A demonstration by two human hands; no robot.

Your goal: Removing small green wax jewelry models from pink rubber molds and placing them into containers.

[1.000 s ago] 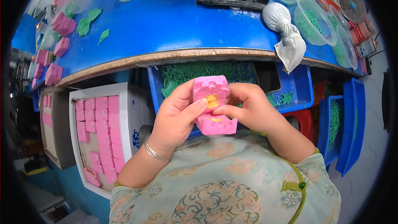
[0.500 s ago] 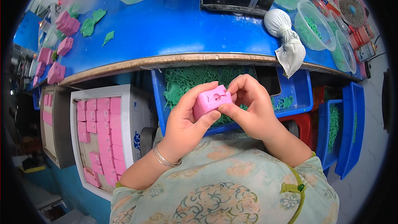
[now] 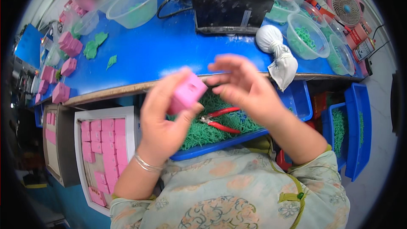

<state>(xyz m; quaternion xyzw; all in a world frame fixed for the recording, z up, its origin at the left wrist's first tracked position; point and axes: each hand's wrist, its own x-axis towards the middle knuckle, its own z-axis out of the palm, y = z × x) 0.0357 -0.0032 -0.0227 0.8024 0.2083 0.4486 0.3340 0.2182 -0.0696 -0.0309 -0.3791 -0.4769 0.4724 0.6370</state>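
My left hand holds a closed pink block mould, with a small notch showing on its top. My right hand is just right of the block, fingers apart and slightly curled, with nothing visible in them. Below both hands, red-handled pliers lie on green stringy pieces in a blue tray.
A blue worktop spans ahead, bearing a black machine, a tied white cloth bag, plastic bowls, pink blocks and a pink fan. A frame of pink blocks stands lower left; more blue trays are right.
The pink mould went from opened to closed. My left hand has carried it leftward, while my right hand has let go and risen. The red pliers have come into view.
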